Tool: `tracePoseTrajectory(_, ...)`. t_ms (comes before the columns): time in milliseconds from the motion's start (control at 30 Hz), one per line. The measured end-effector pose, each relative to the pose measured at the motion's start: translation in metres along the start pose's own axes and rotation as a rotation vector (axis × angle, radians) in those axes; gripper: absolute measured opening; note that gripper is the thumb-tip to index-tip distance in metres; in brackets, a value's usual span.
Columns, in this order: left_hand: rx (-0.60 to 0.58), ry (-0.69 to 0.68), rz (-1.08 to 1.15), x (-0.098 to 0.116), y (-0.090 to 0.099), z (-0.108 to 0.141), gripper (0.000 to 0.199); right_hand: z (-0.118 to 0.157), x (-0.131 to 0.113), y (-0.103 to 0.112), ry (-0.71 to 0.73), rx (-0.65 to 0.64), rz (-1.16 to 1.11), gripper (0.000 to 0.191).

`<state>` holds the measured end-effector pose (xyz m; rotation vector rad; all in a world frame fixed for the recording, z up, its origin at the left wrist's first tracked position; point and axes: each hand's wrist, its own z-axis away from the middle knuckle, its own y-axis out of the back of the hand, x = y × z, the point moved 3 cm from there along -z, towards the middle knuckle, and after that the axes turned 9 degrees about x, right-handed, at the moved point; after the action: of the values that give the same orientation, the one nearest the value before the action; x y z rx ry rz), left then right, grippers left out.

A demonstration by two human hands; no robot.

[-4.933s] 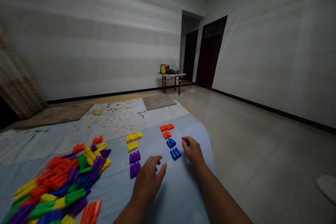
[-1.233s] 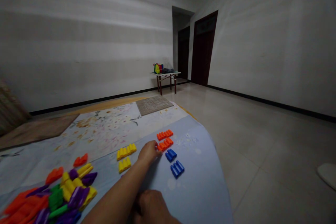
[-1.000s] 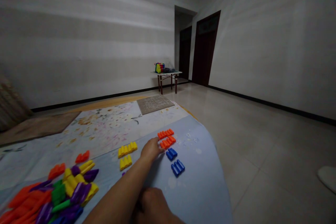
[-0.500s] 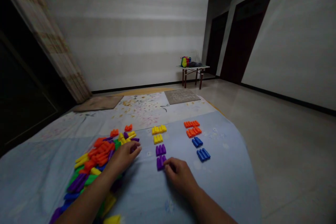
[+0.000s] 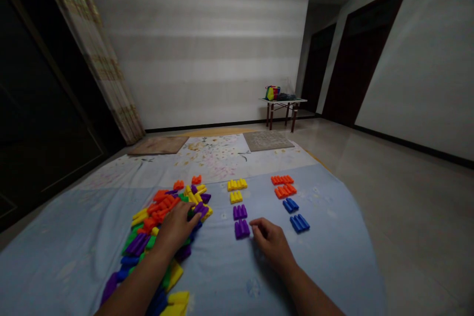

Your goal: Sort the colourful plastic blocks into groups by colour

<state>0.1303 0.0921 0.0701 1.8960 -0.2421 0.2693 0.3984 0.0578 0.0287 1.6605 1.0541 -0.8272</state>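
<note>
My left hand (image 5: 179,224) is at the right side of a heaped pile of coloured plastic blocks, its thumb and fingers closed about a purple ribbed block (image 5: 201,209). Orange blocks (image 5: 161,206) lie in the pile just beyond that hand. My right hand (image 5: 272,242) hovers over the cloth with curled fingers slightly apart and nothing visible in them. Just left of its fingertips lies a purple block (image 5: 242,229), with another purple block (image 5: 240,212) behind it. Two yellow blocks (image 5: 237,185) continue this column away from me.
Further right, orange blocks (image 5: 285,191) and blue blocks (image 5: 299,223) form a second column. A blue cloth (image 5: 333,256) covers the near table; a brown mat (image 5: 159,145) and a grey mat (image 5: 268,141) lie at the far end. A small table (image 5: 283,100) stands by the wall.
My left hand has closed on a purple block at the pile's edge. The right hand has come away from the nearer purple block. The whole view has shifted, so things appear further right.
</note>
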Motion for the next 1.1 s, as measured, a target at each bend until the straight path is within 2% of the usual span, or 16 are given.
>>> tracePoseTrajectory(100,-0.028,0.000,-0.052,0.004,-0.005,-0.003,0.033,0.000,-0.001,0.001,0.006,0.016,0.007,0.027)
tracePoseTrajectory(233,-0.048,-0.031,-0.014,0.012,0.000,0.001,0.020,-0.001,-0.003,0.003,0.015,0.028,0.009,0.028)
tracePoseTrajectory(367,-0.039,-0.135,0.078,0.024,0.009,0.022,0.020,-0.001,-0.002,0.005,0.002,0.045,0.005,0.028)
tracePoseTrajectory(467,-0.138,-0.191,0.092,0.029,0.008,0.041,0.022,-0.001,0.000,0.005,-0.010,0.032,-0.009,0.029)
tracePoseTrajectory(533,-0.194,-0.177,0.063,0.030,0.008,0.050,0.032,-0.001,0.000,0.006,-0.018,0.029,-0.013,0.030)
tracePoseTrajectory(600,-0.199,-0.134,0.025,0.032,0.011,0.054,0.040,-0.001,0.000,0.007,-0.021,0.037,-0.008,0.031)
tracePoseTrajectory(800,-0.195,0.013,-0.075,0.045,0.016,0.055,0.041,-0.001,-0.003,0.013,-0.026,0.054,-0.016,0.032)
tracePoseTrajectory(967,-0.268,-0.017,-0.145,0.046,0.009,0.057,0.033,-0.002,0.001,0.016,-0.017,0.069,-0.040,0.033)
tracePoseTrajectory(1100,-0.307,-0.005,-0.140,0.047,0.012,0.058,0.038,-0.001,-0.001,0.018,-0.008,0.071,-0.056,0.032)
